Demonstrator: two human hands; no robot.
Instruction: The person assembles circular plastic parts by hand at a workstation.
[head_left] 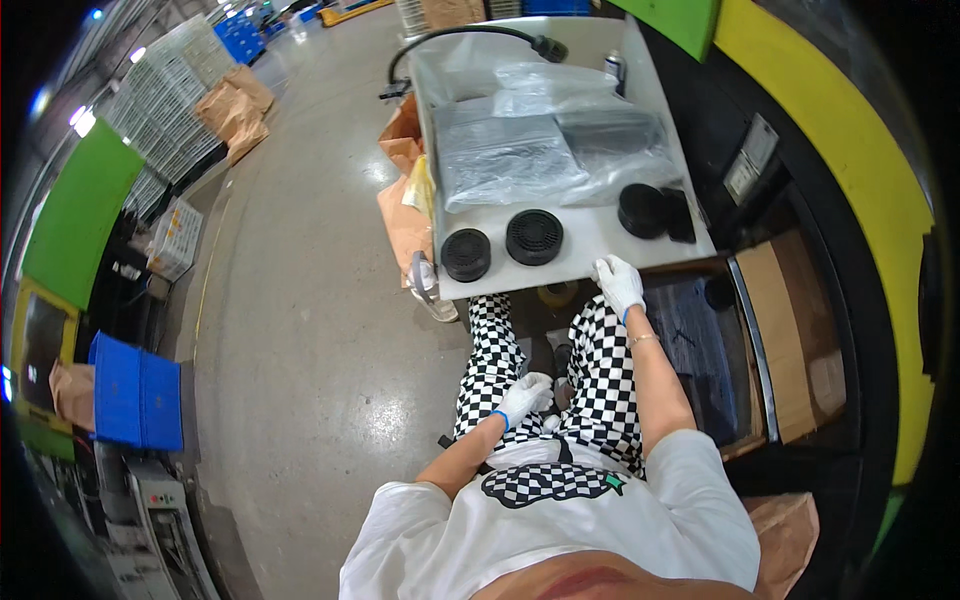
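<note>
Three round black parts [533, 236], two hands [618, 282]

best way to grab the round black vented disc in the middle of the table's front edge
Judging by its pose, take the round black vented disc by its outer rim, from above. It lies flat on the white table, with free space around it, so fingers can span the sides.

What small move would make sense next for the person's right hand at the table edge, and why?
Probably a short reach forward to the nearest black round part. The gloved right hand rests empty on the white table's near edge, with that part just ahead and to its left. The left hand is down at the lap, away from the table.
</note>
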